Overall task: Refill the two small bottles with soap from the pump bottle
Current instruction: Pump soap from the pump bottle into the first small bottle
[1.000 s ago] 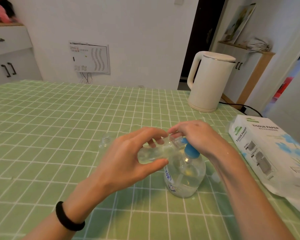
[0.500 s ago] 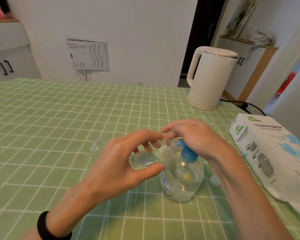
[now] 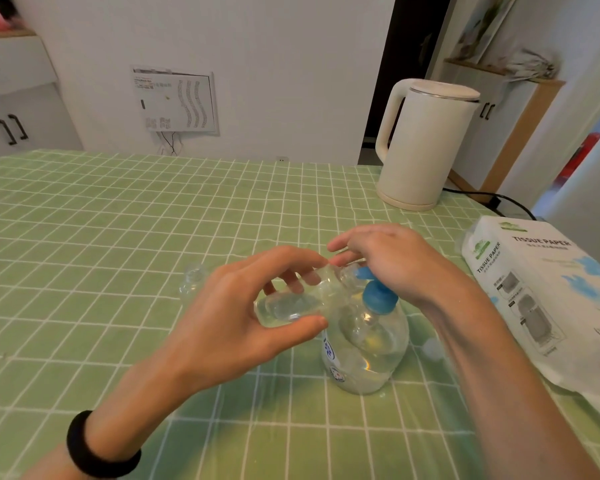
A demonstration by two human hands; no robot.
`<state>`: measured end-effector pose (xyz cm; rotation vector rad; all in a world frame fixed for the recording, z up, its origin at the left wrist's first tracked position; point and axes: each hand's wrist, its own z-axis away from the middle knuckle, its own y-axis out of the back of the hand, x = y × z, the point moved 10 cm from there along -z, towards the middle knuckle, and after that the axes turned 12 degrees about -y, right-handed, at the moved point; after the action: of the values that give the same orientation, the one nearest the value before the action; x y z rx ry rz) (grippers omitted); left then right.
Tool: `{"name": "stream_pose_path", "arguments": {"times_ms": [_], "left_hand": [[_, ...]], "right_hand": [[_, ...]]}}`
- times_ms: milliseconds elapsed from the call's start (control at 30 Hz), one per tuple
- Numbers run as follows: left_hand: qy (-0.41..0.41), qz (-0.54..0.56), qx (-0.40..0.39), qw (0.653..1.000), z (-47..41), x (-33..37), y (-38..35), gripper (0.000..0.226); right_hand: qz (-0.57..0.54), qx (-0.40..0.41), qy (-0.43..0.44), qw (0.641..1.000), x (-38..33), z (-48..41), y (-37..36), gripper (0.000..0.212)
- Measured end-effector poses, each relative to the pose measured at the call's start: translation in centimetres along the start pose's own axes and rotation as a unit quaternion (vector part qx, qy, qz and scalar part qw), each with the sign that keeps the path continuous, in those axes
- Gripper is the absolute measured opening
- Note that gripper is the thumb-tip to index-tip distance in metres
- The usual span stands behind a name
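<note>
The left hand (image 3: 236, 327) grips a small bottle (image 3: 291, 304) sideways at the spout; the right hand (image 3: 395, 261), fingers relaxed, presses on the pump bottle (image 3: 368, 344).

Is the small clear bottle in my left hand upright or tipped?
Tipped. The small clear plastic bottle lies nearly sideways in the left hand, mouth toward the blue pump.

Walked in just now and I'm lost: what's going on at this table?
A person is filling a small bottle with soap from the pump bottle. The left hand holds the small bottle tilted almost flat, its mouth at the nozzle. The right hand lies on the blue pump head. How full the small bottle is, I cannot tell. A second bottle stands on the table, beyond the left hand, untouched.
</note>
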<state>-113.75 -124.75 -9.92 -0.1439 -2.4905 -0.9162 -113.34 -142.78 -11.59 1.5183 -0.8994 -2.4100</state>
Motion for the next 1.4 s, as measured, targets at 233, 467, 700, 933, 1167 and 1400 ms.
{"name": "stream_pose_path", "arguments": {"times_ms": [233, 467, 700, 933, 1167, 1400], "left_hand": [[0.003, -0.014, -0.015, 1.000, 0.1, 0.2, -0.4, 0.047], [0.003, -0.008, -0.007, 1.000, 0.0, 0.1, 0.0, 0.048], [0.008, -0.018, -0.021, 1.000, 0.0, 0.0, -0.2, 0.047], [0.007, -0.003, -0.011, 1.000, 0.0, 0.2, -0.1, 0.047], [0.007, -0.008, -0.014, 1.000, 0.0, 0.1, -0.2, 0.047], [0.002, -0.007, -0.015, 1.000, 0.0, 0.3, -0.2, 0.048]], "right_hand": [[0.023, -0.010, -0.006, 1.000, 0.2, 0.2, -0.4, 0.031], [0.013, 0.003, 0.033, 0.999, -0.9, 0.3, 0.1, 0.029], [0.043, -0.042, 0.016, 0.998, -0.2, 0.1, -1.1, 0.033], [0.013, 0.003, 0.133, 0.991, -2.5, 0.9, 0.0, 0.034], [0.027, -0.059, 0.060, 0.996, -1.1, 0.6, -1.3, 0.038], [0.033, -0.040, 0.053, 0.997, -1.3, 0.7, -0.8, 0.034]]}}
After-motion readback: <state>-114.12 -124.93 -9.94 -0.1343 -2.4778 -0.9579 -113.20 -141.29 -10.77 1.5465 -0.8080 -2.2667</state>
